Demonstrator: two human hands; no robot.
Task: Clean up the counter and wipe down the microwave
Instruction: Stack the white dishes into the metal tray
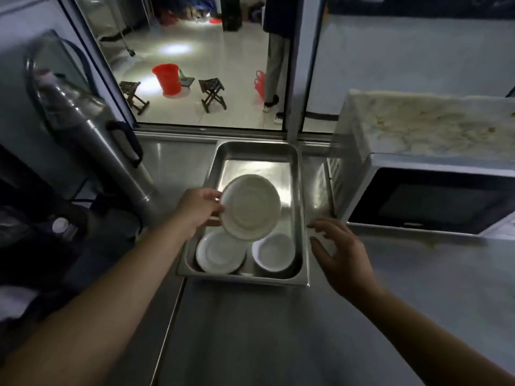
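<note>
Microwave [423, 196] cleaning has not begun; it sits at the right of the frame on the steel desk [278, 330], door closed, with a stained top. In the head view, the job in hand looks like tidying dishes into the metal tray [302, 218] in the middle of the frame. The left hand [198, 210] pinches a white plate [249, 208] by its left edge, thumb on top, holding it tilted above the tray. Below it, at the near end of the tray, lie a second plate [220, 253] and a white bowl [274, 253], side by side. The right hand [338, 254] hangs just beside the tray's right rim with fingers spread wide, holding nothing. I think the next move is to lower the plate gently onto the other plate, flat, so it does not clatter or slip. A red bucket [166, 78] stands on the floor in the upper left.
</note>
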